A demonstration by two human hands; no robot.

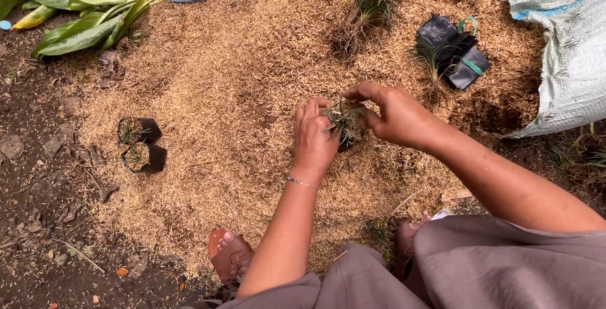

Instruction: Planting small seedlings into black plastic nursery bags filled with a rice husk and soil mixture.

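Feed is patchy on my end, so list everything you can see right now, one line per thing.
grass seedling in small black bag: one, green blades, centre, between both hands
filled black bags: two, black with green sprouts, on the ground at left
grass clump: one, green with brown roots, lying on the husks at top centre
bundle of empty black bags: one, black with a green band, upper right
husk pile: one, tan, spread over the middle
woven sack: one, white with blue stripe, right edge
broad leaves: a bunch, green and yellow, top left
dark soil: brown, left side
sandals: brown, bottom; the second is mostly hidden
bracelet: one, silver, left wrist
left hand: grip on the bag's side
right hand: grip at the seedling's top
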